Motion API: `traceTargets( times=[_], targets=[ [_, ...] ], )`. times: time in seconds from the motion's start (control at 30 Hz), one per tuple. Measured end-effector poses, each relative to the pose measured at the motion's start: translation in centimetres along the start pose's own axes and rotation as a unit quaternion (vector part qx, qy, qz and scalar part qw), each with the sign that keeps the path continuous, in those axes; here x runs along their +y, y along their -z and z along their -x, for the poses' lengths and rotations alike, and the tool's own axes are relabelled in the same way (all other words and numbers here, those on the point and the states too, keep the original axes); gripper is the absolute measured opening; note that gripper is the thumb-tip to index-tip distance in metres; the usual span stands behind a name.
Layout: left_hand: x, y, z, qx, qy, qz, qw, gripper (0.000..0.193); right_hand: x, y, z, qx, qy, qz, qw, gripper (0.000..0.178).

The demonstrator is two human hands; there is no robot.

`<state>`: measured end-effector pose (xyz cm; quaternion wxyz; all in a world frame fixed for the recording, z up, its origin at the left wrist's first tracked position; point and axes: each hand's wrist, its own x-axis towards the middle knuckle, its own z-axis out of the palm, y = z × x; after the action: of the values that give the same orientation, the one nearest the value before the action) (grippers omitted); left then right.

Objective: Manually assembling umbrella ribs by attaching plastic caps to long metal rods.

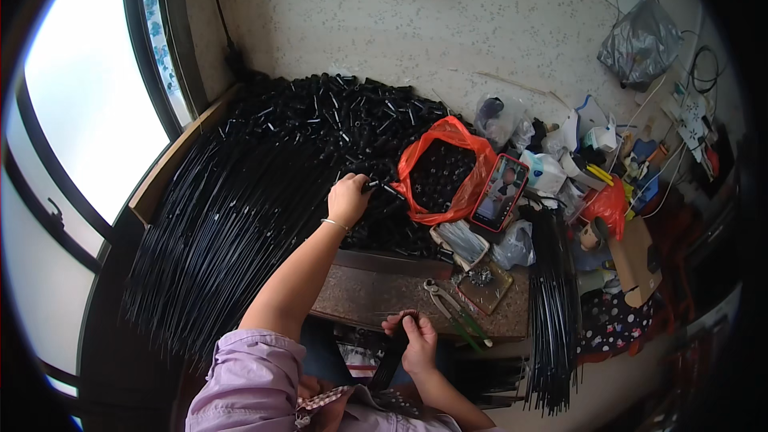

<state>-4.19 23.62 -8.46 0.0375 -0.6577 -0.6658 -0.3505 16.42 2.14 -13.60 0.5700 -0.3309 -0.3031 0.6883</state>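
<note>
My left hand [348, 202] reaches out over the heap, fingers closed on a short black tube-like piece [370, 186]. Around it lies a heap of short black tubes [320, 108], and long thin black wires [232, 216] fan out from it toward the lower left. Close to my body, my right hand [418, 342] is closed round a bundle of thin black wires [389, 364] that hangs down. Just beyond my left hand stands an open red plastic bag [406, 184] filled with small black pieces [440, 174].
A phone [500, 192] leans against the bag. Green-handled pliers [456, 312] lie at the table's front edge, by a tray of small metal bits [484, 280]. More black wires [552, 304] hang over the edge at right. Clutter and a cardboard box [636, 260] crowd the right side.
</note>
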Motion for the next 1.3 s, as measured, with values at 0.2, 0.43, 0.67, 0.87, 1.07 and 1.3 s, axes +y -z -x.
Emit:
traceTargets(
  times=[0.2, 0.43, 0.67, 0.87, 1.07, 1.3],
  targets=[
    [0.6, 4.5, 9.9, -0.157, 0.077, 0.271, 0.946, 0.025, 0.1, 1.2, -0.1, 0.002, 0.054, 0.073, 0.996, 0.011],
    [2.6, 5.8, 17.6, -0.11, 0.165, 0.673, 0.713, 0.014, 0.2, -0.2, 0.7, -0.048, 0.074, 0.13, 0.988, 0.011],
    [7.1, 7.7, 17.3, -0.101, -0.013, 0.632, 0.768, 0.018, 0.4, -0.7, 1.7, -0.104, 0.102, 0.217, 0.965, 0.011],
    [4.6, 8.7, 18.5, -0.1, 0.252, 0.744, 0.61, 0.013, 0.3, -0.8, 1.9, -0.097, 0.03, 0.133, 0.986, 0.01],
    [2.9, 8.4, 23.3, -0.254, 0.355, 0.787, 0.437, 0.034, 0.2, -1.9, 2.3, -0.061, -0.006, 0.042, 0.997, 0.013],
    [3.7, 7.6, 22.8, -0.253, 0.314, 0.83, 0.385, 0.024, 1.7, -2.0, 2.8, -0.044, 0.064, 0.06, 0.995, 0.024]
  ],
)
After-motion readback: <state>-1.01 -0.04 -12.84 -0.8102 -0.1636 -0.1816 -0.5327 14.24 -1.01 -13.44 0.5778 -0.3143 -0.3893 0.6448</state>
